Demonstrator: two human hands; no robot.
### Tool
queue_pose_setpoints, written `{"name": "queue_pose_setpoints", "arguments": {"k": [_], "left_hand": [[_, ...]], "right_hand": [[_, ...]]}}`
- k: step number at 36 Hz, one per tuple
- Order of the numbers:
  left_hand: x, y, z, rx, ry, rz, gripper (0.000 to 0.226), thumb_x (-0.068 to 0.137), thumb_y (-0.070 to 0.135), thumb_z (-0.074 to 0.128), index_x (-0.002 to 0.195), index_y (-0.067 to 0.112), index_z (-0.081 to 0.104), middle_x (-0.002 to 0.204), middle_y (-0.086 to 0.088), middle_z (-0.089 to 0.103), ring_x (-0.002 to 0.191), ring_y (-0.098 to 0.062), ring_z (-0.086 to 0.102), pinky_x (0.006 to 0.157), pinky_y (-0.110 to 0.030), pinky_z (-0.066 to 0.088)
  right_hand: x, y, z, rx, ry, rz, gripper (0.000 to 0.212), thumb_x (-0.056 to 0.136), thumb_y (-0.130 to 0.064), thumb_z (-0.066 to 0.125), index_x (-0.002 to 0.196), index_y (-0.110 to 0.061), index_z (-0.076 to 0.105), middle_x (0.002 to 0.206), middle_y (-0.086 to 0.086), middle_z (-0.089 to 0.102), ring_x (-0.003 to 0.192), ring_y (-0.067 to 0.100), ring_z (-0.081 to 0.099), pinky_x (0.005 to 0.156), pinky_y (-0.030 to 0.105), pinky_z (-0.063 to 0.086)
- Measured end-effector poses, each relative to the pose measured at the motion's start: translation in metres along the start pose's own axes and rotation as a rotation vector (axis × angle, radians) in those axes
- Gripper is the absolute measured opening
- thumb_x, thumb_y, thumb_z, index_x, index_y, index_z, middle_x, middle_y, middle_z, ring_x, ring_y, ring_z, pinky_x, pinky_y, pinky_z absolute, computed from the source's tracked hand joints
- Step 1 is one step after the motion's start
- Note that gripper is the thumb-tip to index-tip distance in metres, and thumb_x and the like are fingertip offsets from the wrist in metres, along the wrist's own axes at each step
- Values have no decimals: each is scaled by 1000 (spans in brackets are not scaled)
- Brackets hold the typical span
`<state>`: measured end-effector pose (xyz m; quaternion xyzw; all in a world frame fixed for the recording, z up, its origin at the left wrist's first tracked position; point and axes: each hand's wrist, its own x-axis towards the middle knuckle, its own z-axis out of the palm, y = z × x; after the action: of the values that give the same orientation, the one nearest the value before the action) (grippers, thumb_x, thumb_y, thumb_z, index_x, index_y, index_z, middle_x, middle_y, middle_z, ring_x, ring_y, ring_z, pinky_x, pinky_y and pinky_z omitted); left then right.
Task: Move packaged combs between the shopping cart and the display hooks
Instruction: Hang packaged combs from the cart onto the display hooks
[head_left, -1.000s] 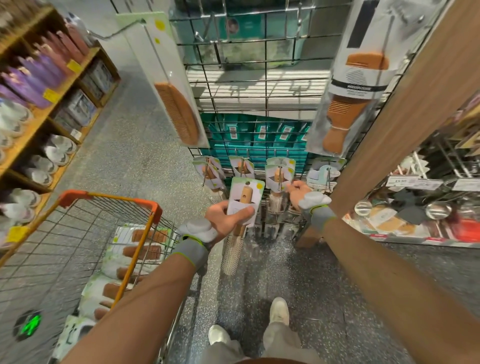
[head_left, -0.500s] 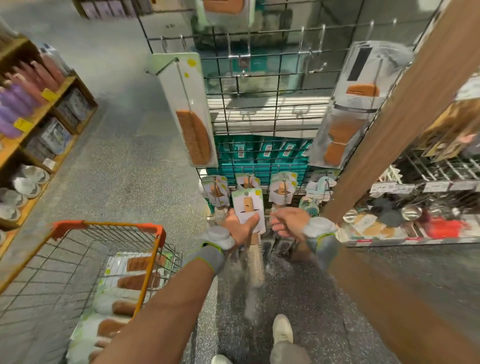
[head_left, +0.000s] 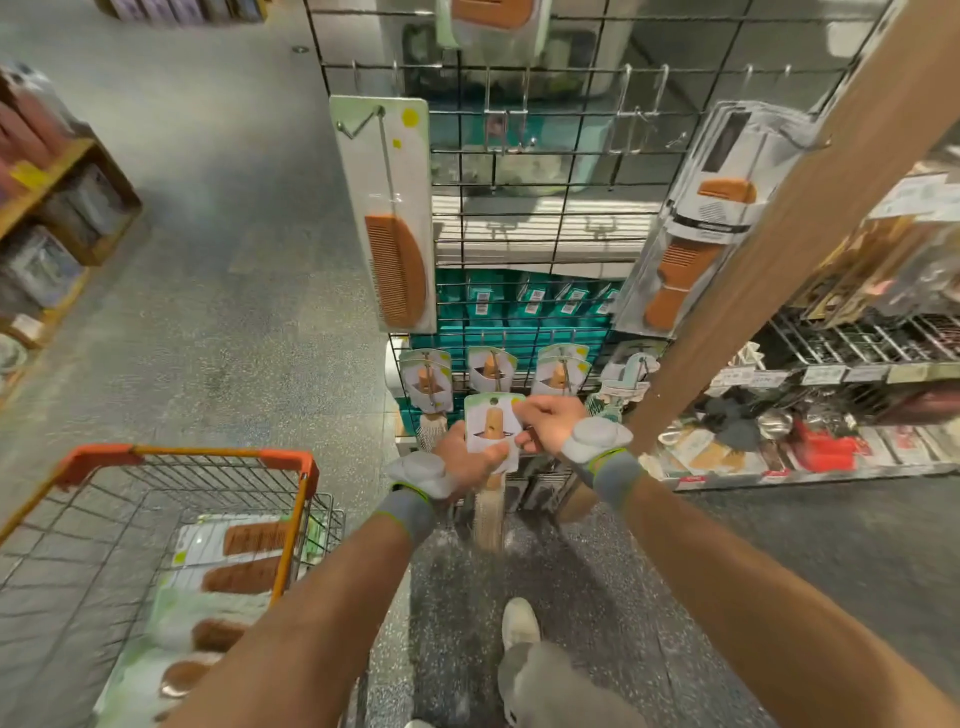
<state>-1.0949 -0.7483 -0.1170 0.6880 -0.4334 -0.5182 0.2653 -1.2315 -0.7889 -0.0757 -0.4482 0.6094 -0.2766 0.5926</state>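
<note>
The right hand (head_left: 550, 423), a second ago up at the hanging packs (head_left: 558, 371), now pinches the right edge of the carded brush (head_left: 491, 423) held by the left hand (head_left: 467, 462).

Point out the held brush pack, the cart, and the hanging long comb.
held brush pack (head_left: 492, 423): head view, card front.
cart (head_left: 197, 451): head view, orange rim.
long comb (head_left: 397, 270): head view, comb teeth.

The left hand (head_left: 465, 462) grips a packaged brush (head_left: 491, 423) low on its card, and the right hand (head_left: 550, 418) pinches the card's right edge, just in front of the wire rack (head_left: 540, 151). Near left, packaged combs (head_left: 244, 561) lie in the orange-rimmed cart (head_left: 182, 451).
</note>
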Motion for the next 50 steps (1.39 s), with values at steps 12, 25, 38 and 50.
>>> {"name": "queue_pose_setpoints", "arguments": {"k": [12,25,38,50], "left_hand": [[8,17,-9,118,-12,72,37,88,-2,61,124,3,59,104,-6,60,96,-16,53,77,-22,41],[19,18,-11,83,74,42,30,89,24,57,62,19,48,69,-5,50,76,-23,50,74,-37,47],[14,42,-6,106,46,3,40,99,12,48,138,4,43,120,-9,54,111,-25,51,92,-32,37],[22,44,3,37,120,-25,65,93,-5,45,151,10,21,144,-15,45,128,-35,47,103,-36,40]], "right_hand": [[19,10,-6,-158,-20,-82,22,88,-4,59,71,10,63,57,9,50,52,15,51,61,27,49],[27,14,-15,13,6,72,30,92,0,55,63,-5,54,39,-5,50,37,9,53,46,15,48],[39,-10,0,-396,66,3,30,90,-9,54,62,0,56,71,12,52,63,22,48,59,27,45],[66,-26,-8,-629,-38,-42,38,95,4,41,60,-10,38,59,4,31,54,17,27,37,5,27]]}}
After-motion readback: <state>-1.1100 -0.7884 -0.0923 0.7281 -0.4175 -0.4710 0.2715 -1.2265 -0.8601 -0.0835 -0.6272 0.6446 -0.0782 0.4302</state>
